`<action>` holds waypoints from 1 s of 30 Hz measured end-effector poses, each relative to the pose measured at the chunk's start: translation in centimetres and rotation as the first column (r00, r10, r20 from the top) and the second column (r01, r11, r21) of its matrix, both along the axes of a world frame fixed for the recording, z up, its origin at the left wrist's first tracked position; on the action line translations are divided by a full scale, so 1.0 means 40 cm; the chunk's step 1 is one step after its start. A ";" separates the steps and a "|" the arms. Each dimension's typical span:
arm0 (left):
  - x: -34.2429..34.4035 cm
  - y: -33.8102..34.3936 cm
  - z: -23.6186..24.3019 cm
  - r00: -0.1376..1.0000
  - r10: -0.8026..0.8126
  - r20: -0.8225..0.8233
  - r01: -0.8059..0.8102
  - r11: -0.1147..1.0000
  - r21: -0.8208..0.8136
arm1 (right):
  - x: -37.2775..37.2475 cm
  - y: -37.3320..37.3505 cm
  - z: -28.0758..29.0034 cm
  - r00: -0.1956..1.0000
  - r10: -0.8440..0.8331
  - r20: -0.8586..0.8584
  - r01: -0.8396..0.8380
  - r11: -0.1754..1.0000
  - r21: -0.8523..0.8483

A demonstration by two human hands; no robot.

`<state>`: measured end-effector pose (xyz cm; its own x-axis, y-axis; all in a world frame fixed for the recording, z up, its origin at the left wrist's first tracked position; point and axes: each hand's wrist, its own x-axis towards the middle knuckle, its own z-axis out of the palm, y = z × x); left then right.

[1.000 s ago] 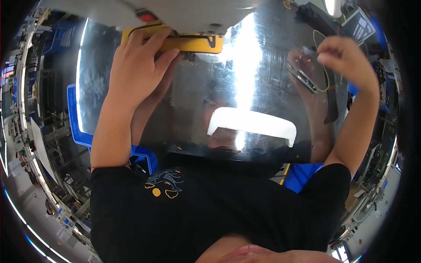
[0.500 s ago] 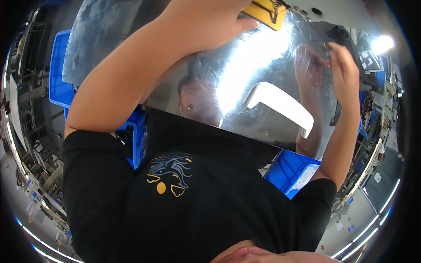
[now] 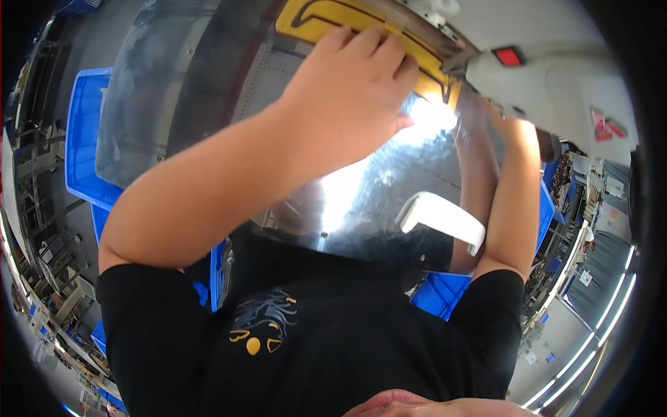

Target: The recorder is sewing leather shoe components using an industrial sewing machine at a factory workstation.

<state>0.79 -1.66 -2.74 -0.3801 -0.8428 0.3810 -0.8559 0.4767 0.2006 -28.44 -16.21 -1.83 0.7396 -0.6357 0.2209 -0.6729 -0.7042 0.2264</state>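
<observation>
My left hand (image 3: 358, 97) lies across a long yellow plate (image 3: 299, 21) with dark curved slots. Its fingers are spread over the plate's near edge, and the thumb stands apart above the shiny metal tabletop (image 3: 389, 247). Near the right end of the plate, my right hand (image 3: 513, 128) reaches up beside a pale machine body (image 3: 556, 90); glare and the angle hide most of its fingers. A white, curved, strip-like piece (image 3: 445, 219) rests on the metal surface between my forearms, touched by neither hand.
A red button (image 3: 509, 55) sits on the machine body. Blue plastic bins stand at the left (image 3: 87, 139) and below the tabletop's near edge (image 3: 441, 295). Bright lamp glare (image 3: 431, 118) covers part of the metal.
The view has shifted, so plate, tabletop and white piece appear lower. My left hand has come nearer over the plate; my right hand has moved left toward the plate's end.
</observation>
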 end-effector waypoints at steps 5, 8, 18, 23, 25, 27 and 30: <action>0.005 0.010 0.011 0.997 -0.009 -0.070 0.012 0.999 0.051 | -0.012 0.000 0.009 1.000 0.002 -0.001 -0.002 1.000 -0.030; 0.006 0.012 0.016 0.995 -0.012 -0.099 0.019 0.998 0.066 | -0.004 0.027 0.011 1.000 -0.001 -0.004 0.000 0.999 -0.052; 0.005 0.007 0.026 0.996 -0.005 -0.094 0.016 0.993 0.117 | 0.026 0.004 0.010 1.000 -0.005 0.006 0.005 0.998 -0.055; 0.004 0.007 0.031 0.996 -0.012 -0.083 0.023 0.991 0.131 | 0.030 0.000 0.016 1.000 0.000 0.014 0.000 1.000 -0.030; 0.004 0.006 0.032 0.997 -0.007 -0.082 0.018 0.990 0.140 | 0.035 -0.007 0.014 1.000 0.007 0.020 -0.007 1.000 -0.017; 0.006 0.003 0.030 1.000 -0.010 -0.004 0.011 0.992 0.123 | 0.029 -0.012 0.016 1.000 0.009 0.026 -0.009 1.000 0.000; 0.007 0.004 0.028 0.998 -0.004 -0.065 0.013 0.989 0.147 | 0.049 -0.026 0.008 0.999 0.024 0.044 -0.025 0.999 0.031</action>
<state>1.06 -1.50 -1.61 -0.3662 -0.8884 0.2767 -0.8350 0.4450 0.3236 -26.49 -17.24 -1.51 0.7451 -0.6247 0.2335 -0.6641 -0.7270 0.1744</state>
